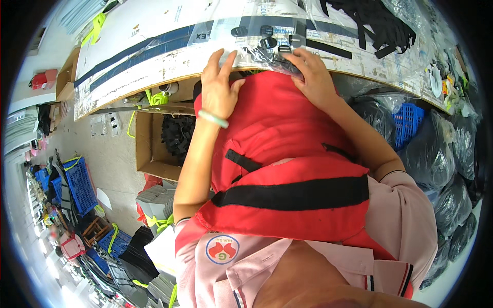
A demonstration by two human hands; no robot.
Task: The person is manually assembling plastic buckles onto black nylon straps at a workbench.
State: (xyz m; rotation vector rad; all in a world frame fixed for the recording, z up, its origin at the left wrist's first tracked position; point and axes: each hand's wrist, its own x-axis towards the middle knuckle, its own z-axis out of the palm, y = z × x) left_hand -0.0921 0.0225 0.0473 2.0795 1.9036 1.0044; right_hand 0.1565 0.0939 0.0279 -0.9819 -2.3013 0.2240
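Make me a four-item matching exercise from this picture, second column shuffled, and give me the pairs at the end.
Column one
1. Black buckles
2. Bracelet
3. Apron
4. Pile of black strips

Column two
A. Red, with a black band across the chest
B. On the worktable, well out to the right of both hands
C. On the same surface, just beyond the fingertips of the right hand
D. Pale green, around the wrist of the left hand

Pairs: 1-C, 2-D, 3-A, 4-B
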